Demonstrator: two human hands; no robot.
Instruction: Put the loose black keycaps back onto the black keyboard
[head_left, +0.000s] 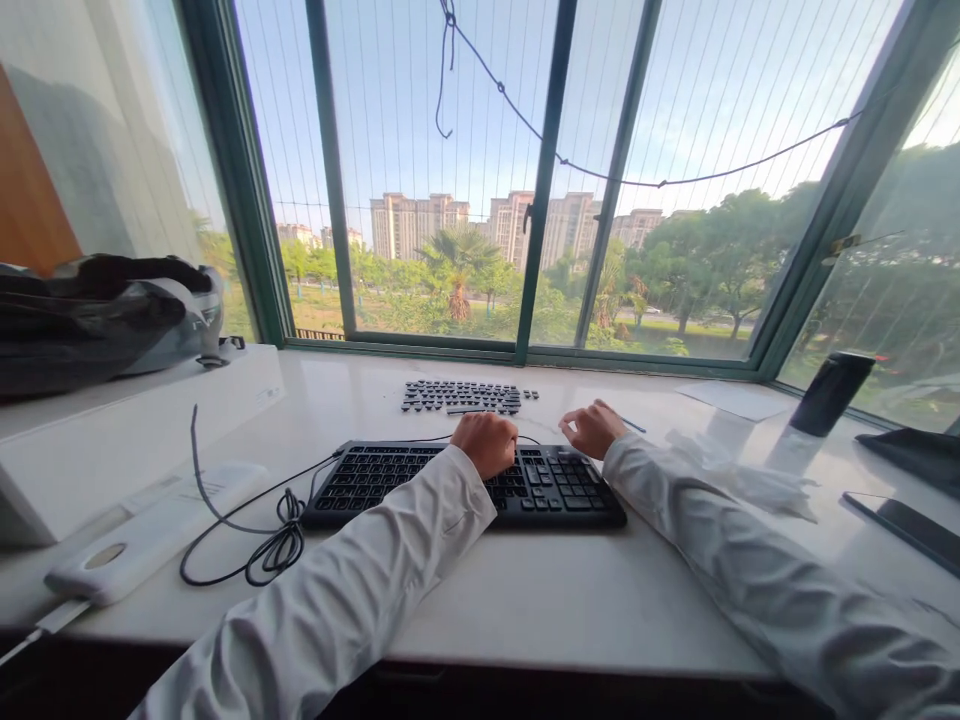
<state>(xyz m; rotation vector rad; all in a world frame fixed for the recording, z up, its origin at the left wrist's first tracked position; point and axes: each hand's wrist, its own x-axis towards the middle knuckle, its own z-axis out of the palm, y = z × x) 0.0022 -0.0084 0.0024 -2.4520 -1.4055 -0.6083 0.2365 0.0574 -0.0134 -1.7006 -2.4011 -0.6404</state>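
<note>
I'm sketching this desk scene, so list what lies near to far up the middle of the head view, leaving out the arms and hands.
Black keyboard → loose keycaps → window frame → palm tree → tall buildings.

A dark bag (97,325) lies on a white box (150,430).

The keyboard (536,490) is black, the desk (577,595) white.
</note>
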